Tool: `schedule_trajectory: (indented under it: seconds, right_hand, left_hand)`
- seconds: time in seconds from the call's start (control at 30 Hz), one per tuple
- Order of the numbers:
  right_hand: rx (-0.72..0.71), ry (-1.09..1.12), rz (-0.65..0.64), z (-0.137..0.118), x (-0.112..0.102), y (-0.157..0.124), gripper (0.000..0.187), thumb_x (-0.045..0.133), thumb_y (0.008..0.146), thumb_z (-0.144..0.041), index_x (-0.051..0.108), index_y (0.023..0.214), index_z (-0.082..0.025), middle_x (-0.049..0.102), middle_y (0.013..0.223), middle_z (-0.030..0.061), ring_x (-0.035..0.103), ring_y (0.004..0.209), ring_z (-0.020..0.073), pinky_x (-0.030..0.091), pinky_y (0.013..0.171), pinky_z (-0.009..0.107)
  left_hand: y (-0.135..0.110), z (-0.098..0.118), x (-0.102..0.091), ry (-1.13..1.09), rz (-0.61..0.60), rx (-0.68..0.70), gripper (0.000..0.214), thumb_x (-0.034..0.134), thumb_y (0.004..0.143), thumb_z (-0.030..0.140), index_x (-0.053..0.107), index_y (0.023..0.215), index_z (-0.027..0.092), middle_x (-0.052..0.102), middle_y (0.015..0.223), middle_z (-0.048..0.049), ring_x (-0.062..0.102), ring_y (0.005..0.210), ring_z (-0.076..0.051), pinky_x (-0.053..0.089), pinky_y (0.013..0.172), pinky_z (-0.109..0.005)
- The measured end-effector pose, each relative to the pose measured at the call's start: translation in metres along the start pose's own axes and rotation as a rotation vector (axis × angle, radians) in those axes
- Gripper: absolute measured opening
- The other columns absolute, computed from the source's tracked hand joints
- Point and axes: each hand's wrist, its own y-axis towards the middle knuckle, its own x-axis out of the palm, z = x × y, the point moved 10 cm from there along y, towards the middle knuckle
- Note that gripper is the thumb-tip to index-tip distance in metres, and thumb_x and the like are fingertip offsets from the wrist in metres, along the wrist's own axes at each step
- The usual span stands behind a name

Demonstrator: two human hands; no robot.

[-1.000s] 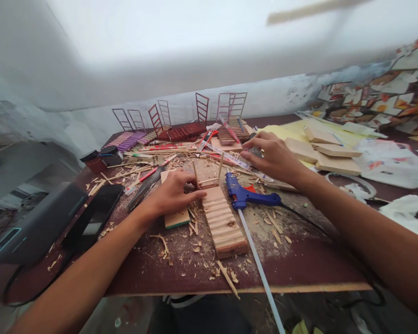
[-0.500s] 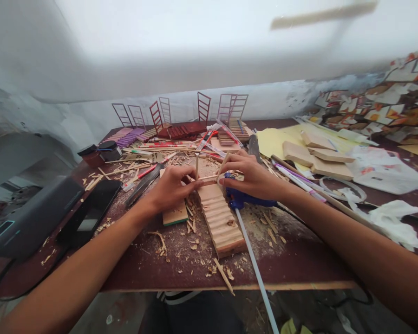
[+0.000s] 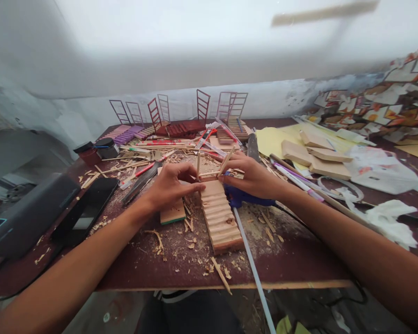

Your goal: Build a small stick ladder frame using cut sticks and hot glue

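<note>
A long ribbed wooden slab lies in the middle of the dark red table. At its far end stands a small frame of thin sticks with two uprights and a crossbar. My left hand pinches the frame's left side, with its fingers curled. My right hand grips the right upright and lies over the blue glue gun. A white glue stick juts from the gun toward me. A small flat wood block sits under my left wrist.
Wood shavings and sticks litter the table. A black phone and a dark speaker lie at the left. Painted stick frames and slabs stand at the back. Wood blocks, yellow paper and white rags fill the right.
My right hand left the clutter at the back right and came to the stick frame's right upright. My left hand stayed on the frame's left side.
</note>
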Motion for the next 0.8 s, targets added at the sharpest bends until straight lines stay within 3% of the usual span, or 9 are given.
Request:
schedule_trajectory:
  seconds: [0.47,0.67,0.8]
  right_hand:
    - [-0.037,0.091,0.000,-0.007,-0.001,0.000,0.013,0.057,0.097,-0.028,0.065,0.088,-0.022,0.067,0.093,0.0066,0.058,0.094,0.0226,0.044,0.087,0.039]
    - [-0.039,-0.023,0.018,-0.003,-0.009,-0.001,0.010,0.058,0.095,-0.027,0.064,0.089,-0.021,0.066,0.092,0.0066,0.056,0.092,0.0223,0.042,0.088,0.038]
    - [0.004,-0.106,-0.148,0.008,-0.014,-0.008,0.014,0.060,0.093,-0.032,0.065,0.088,-0.020,0.065,0.087,0.0055,0.056,0.083,0.0196,0.041,0.081,0.035]
  left_hand:
    - [0.000,0.006,-0.001,0.029,0.008,0.029,0.018,0.082,0.082,0.029,0.072,0.086,0.015,0.075,0.084,-0.0032,0.070,0.077,-0.013,0.057,0.073,-0.024]
    - [-0.001,0.005,-0.002,0.019,0.012,0.009,0.019,0.083,0.081,0.030,0.073,0.086,0.015,0.075,0.083,-0.0039,0.070,0.077,-0.014,0.057,0.072,-0.025]
    - [-0.003,-0.003,-0.006,-0.010,0.049,-0.066,0.024,0.085,0.077,0.033,0.071,0.083,0.014,0.074,0.082,-0.0035,0.069,0.073,-0.014,0.056,0.068,-0.024]
